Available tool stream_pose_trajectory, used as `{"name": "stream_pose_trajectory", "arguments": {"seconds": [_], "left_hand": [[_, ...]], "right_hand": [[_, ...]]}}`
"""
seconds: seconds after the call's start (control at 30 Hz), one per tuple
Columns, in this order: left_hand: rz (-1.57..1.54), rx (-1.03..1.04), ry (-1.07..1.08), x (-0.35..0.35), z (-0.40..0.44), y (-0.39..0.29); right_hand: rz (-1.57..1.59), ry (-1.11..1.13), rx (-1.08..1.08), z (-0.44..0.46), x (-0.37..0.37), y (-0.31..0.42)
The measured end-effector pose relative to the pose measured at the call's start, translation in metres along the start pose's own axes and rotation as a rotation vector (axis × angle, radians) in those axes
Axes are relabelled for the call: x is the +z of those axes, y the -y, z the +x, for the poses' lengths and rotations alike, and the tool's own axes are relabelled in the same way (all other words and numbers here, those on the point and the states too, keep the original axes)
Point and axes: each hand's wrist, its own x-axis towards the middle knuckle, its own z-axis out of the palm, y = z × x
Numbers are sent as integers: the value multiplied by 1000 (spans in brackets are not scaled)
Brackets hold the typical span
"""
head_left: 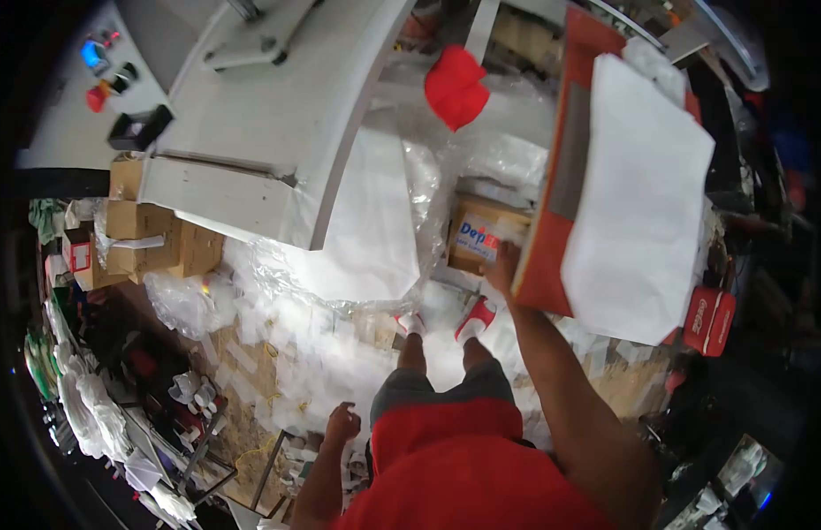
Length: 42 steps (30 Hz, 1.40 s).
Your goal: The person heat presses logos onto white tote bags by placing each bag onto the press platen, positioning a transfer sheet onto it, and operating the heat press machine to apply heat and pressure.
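My right hand (502, 268) reaches forward, overlapping the right side of a cardboard box (470, 231) with printed lettering. Close beside it runs the edge of an orange-red table or board (543, 278); the fingers are blurred, and I cannot tell whether they touch the box or that edge. A stack of large white sheets (636, 203) lies on the orange-red surface. Low at my side hangs my left hand (342, 425), its fingers loosely bent and slightly apart, with nothing visible in it.
A grey machine table (251, 115) stands ahead on the left, with cardboard boxes (145, 234) beyond its left end. Plastic wrap and pale scraps (287, 353) litter the floor. A red cloth-like piece (456, 87) shows ahead, a red Coca-Cola box (709, 321) at right.
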Motion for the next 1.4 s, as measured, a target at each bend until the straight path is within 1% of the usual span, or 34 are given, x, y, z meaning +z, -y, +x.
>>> {"name": "stream_pose_trajectory", "arguments": {"seconds": [0.03,0.1,0.13,0.2,0.27,0.37,0.43,0.5,0.53,0.57,0.63,0.67,0.7,0.73,0.77,0.8,0.83,0.87,0.9,0.93,0.97,1.0,1.03,1.07,1.1,1.13,1.17,1.2,1.23,1.27,1.3,1.33,1.37,1.4], "left_hand": [[-13,-106,38,1,-8,23],[37,-160,65,-1,-20,51],[83,-198,67,0,-26,65],[60,-201,109,3,-27,87],[37,-196,133,5,-18,96],[23,-203,151,-4,-2,57],[-47,-105,126,-14,19,22],[-54,-26,152,-4,39,17],[-103,5,190,-8,47,4],[-147,38,234,-15,51,-16],[-132,137,248,-28,63,-68],[-131,217,217,-30,70,-91],[-166,356,156,-28,79,-111],[-93,448,90,-34,83,-145],[-139,522,-3,-38,84,-182],[-188,599,-93,-43,84,-220],[-186,626,-104,-53,77,-257],[-186,695,-93,-63,66,-295],[-184,765,-81,-72,54,-324],[-105,778,38,-78,42,-343],[-95,804,40,-92,31,-369],[-63,671,368,-110,19,-399],[-21,513,696,-118,5,-420],[-58,709,564,-116,-8,-433],[-112,856,559,-116,-9,-452],[-74,908,495,-112,-6,-471],[-100,871,395,-129,-29,-513],[-127,934,238,-128,-30,-539],[-248,1001,178,-119,-11,-558],[-186,992,47,-123,-8,-589],[-257,1007,-2,-117,9,-611],[-333,1022,-56,-107,36,-630],[-336,1034,-125,-97,68,-649],[-338,1040,-194,-90,88,-663]], "right_hand": [[-576,74,-66,21,-7,33],[-727,67,101,44,10,24],[-737,90,119,48,12,18],[-749,185,133,57,7,10],[-761,181,109,59,3,10],[-782,167,87,59,-2,11],[-703,294,78,68,-11,9],[-693,221,-62,65,-16,16],[-722,172,-143,66,-11,1],[-754,123,-219,65,-7,-11],[-651,149,-14,58,-19,4],[-651,99,-92,50,-19,-9],[-653,50,-170,40,-20,-21],[-284,115,-22,21,-26,-16],[88,182,116,-1,-29,-11],[-200,275,-202,-33,-37,-3],[-500,361,-509,-64,-53,16],[-130,732,-223,-86,-86,65],[-139,764,-352,-112,-130,119],[-90,745,-313,-136,-157,136],[-35,725,-268,-159,-181,145],[-30,699,-256,-170,-220,167],[20,707,-182,-177,-263,186],[68,710,-109,-178,-300,196],[53,615,-65,-182,-326,195],[121,581,-40,-177,-357,196],[24,538,86,-165,-387,211],[123,345,35,-160,-409,204],[123,67,-162,-148,-425,186],[78,-146,-221,-133,-444,175],[30,-354,-279,-120,-462,167],[15,-502,-259,-110,-474,161],[0,-649,-242,-101,-484,156],[1,-649,-245,-94,-487,150]]}}
